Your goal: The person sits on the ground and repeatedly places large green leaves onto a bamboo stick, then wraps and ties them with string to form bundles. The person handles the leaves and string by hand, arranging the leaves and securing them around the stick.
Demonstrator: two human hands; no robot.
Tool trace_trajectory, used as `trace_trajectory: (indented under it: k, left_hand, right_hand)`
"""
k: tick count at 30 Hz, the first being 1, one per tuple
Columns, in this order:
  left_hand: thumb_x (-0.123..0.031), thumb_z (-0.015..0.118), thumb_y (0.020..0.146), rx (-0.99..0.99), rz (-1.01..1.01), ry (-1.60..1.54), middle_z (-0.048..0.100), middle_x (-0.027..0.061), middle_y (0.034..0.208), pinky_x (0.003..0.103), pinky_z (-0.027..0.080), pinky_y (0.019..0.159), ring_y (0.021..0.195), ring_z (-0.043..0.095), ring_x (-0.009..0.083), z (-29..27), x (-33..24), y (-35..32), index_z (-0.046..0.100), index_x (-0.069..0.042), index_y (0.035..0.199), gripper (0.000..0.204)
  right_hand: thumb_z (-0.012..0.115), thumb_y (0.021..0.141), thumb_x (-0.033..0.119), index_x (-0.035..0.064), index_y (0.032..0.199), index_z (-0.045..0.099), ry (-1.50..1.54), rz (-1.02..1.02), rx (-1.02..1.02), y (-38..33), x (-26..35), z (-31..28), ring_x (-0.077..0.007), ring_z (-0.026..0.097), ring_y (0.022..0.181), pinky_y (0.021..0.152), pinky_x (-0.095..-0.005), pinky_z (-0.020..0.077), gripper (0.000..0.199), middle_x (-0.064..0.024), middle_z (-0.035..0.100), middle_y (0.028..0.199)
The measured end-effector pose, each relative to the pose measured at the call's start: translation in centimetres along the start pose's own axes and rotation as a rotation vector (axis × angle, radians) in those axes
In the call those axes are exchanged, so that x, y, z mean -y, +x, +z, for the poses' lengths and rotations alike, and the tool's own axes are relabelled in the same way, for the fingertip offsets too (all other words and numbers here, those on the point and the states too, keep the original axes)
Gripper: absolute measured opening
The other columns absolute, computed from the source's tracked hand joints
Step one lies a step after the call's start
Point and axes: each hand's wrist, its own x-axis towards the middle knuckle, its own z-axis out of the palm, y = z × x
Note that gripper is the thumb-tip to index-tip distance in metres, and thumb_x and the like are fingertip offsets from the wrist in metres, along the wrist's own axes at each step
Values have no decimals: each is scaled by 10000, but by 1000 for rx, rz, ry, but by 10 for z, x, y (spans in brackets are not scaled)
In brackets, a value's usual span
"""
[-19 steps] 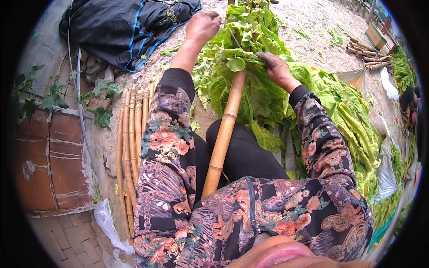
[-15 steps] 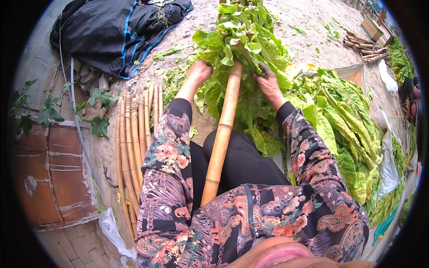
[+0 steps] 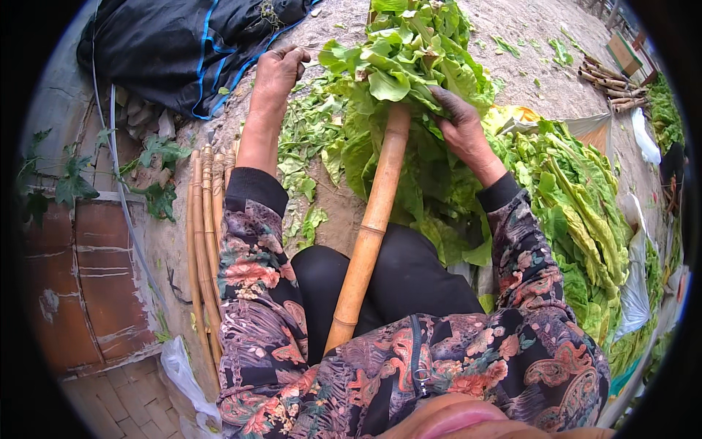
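A thick bamboo pole (image 3: 371, 227) slants up from my lap, its far end under a dense bunch of broad green leaves (image 3: 420, 69). My right hand (image 3: 464, 132) is at the near right side of the bunch, its fingers closed on leaves beside the pole. To the left of the bunch, my left hand (image 3: 276, 77) is raised with fingers pinched together. A thin pale strand seems to run from its fingertips toward the leaves, but I cannot make out what it is.
A heap of large leaves (image 3: 578, 212) lies at my right by white plastic sheeting (image 3: 635, 293). Several bamboo poles (image 3: 205, 249) lie at my left. A black tarp with blue edging (image 3: 164, 51) is at far left. Leaf scraps (image 3: 311, 157) litter the ground; more poles (image 3: 610, 84) lie far right.
My left hand has moved left and up, away from the leaf bunch. My right hand stays at the bunch, with its fingers now higher on the leaves. The view has shifted slightly.
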Motion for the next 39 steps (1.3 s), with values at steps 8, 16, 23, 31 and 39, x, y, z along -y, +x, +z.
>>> trace_trajectory:
  k: [8,16,23,31,39]
  left_hand:
    - [-192,527,803,662,-241,181,496,2,549,257,336,483,509,429,97,64,39,-45,563,-22,614,257]
    - [-236,488,844,417,-407,446,632,139,634,360,482,549,530,604,226,94,129,-22,658,6,789,301]
    - [-200,511,855,90,-195,303,644,216,747,404,487,575,619,614,316,138,119,81,639,62,888,293]
    - [-193,531,887,313,-408,-159,676,114,862,265,463,565,663,611,172,82,132,20,637,12,984,250]
    - [-310,700,772,424,-158,-143,503,-49,591,190,327,474,544,442,28,-139,-33,-176,647,4,989,385]
  right_hand:
    - [589,826,-41,9,1243,516,492,153,-298,-6,-24,24,-115,540,1001,890,-254,434,426,-45,588,1156]
    - [572,876,40,10,1291,411,598,365,-435,-26,-61,102,-94,516,940,834,-244,439,447,-47,575,1077]
    - [505,849,-24,-6,1208,444,665,230,-708,73,-99,61,-167,530,969,872,-287,419,365,-97,578,1077]
    - [601,838,266,-24,1401,129,-32,530,-162,44,-76,68,-415,542,1052,865,-411,435,790,-309,536,1124]
    - [714,739,126,-14,1330,364,-290,-38,-160,-8,26,29,-327,472,1193,996,-380,386,701,-216,453,1304]
